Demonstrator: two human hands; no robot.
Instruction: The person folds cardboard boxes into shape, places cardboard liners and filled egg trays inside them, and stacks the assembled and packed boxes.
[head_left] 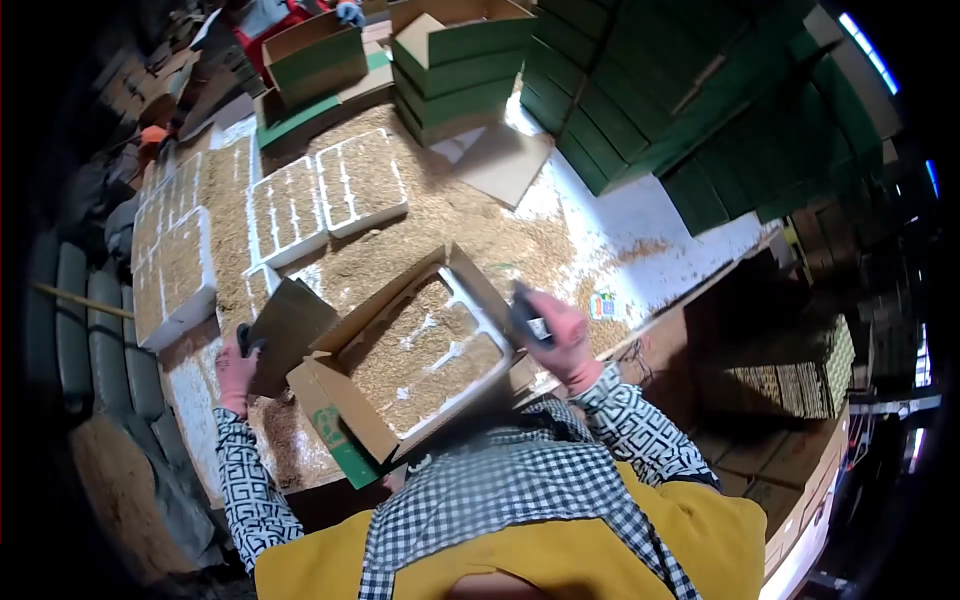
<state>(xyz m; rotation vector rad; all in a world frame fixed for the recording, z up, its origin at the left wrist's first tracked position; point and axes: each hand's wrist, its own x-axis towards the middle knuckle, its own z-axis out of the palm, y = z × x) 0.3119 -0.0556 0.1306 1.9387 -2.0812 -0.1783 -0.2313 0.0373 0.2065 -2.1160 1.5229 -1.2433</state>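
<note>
In front of me stands an open cardboard box (358,418) with green print on its outside. A white foam tray (483,366) sits inside, filled with brown, grain-like loose material (400,350). At the box's left, my left hand (237,372), in a pink glove with dark fingers, is closed on the edge of a brown cardboard piece (288,335). My right hand (562,340), gloved alike, is at the box's right rim. A dark area with a white patch shows at its fingers; I cannot tell whether that is the glove or something held.
Filled white trays (365,222) stand on the littered white table (640,215). A flat cardboard sheet (505,165) lies beyond the box. Green boxes (620,95) are stacked high behind. A small printed packet (603,305) lies at the right; another person's gloved hand (350,13) shows at the top.
</note>
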